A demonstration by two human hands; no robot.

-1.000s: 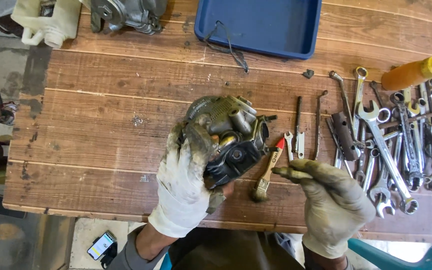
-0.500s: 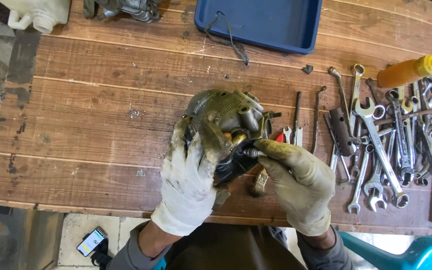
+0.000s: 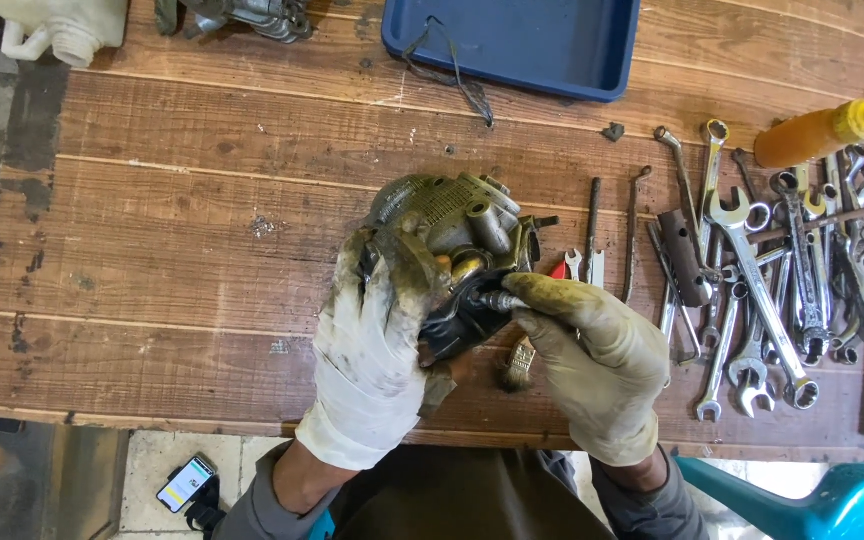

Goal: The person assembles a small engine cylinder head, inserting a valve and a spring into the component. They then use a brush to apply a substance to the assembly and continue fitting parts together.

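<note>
Partly behind 2 gloved hands point(image 3: 482, 330), a grimy engine part point(image 3: 452, 215).

Even bright daylight, sharp, soft shadows.

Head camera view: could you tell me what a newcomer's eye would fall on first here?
First, the two dirty gloved hands at the middle of the wooden table: the left hand grips a greasy metal engine part, while the right hand pinches a small metal piece against it. Next, the heap of wrenches spread along the right side, and the blue tray at the far edge.
</note>
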